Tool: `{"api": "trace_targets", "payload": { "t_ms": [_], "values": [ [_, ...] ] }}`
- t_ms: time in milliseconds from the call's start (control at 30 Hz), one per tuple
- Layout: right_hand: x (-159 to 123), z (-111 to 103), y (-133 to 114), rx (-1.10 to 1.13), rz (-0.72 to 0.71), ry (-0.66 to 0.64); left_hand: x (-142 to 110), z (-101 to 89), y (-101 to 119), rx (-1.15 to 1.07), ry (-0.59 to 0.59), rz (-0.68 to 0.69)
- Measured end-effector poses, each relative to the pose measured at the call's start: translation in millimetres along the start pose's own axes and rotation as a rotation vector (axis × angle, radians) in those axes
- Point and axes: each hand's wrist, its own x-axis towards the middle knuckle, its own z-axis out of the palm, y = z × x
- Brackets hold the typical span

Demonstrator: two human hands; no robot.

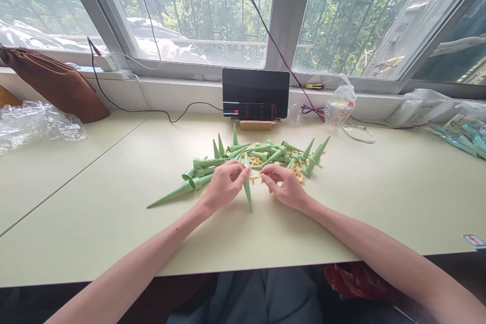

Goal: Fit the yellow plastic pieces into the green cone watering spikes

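My left hand [227, 182] is closed around a green plastic watering spike [247, 193], whose pointed end slants down toward me. Between thumb and fingertips, my right hand [283, 185] pinches a small yellow valve [254, 177]. The valve's left end reaches the side of the spike; whether it sits in a hole there I cannot tell. Beyond both hands lies a heap of similar green spikes [279, 152], some lying down and some upright. Small yellow valves [258, 161] are mixed in among them. One long spike [170, 196] points left, beside my left hand.
Behind the heap, a dark tablet [255, 88] and a phone [257, 112] lean on a cardboard stand [256, 125]. A black cable [167, 114] runs left from them. Clear plastic wrap [38, 124] and a brown bag [56, 83] are at left; plastic bags [421, 106] are at right.
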Motion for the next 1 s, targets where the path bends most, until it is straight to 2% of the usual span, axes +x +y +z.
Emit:
{"api": "trace_targets", "payload": {
  "t_ms": [1000],
  "values": [
    [1.3, 0.6, 3.8, 0.0, 0.008, -0.025, -2.1, -0.5, 0.3, 0.01, -0.056, -0.007]
  ]
}}
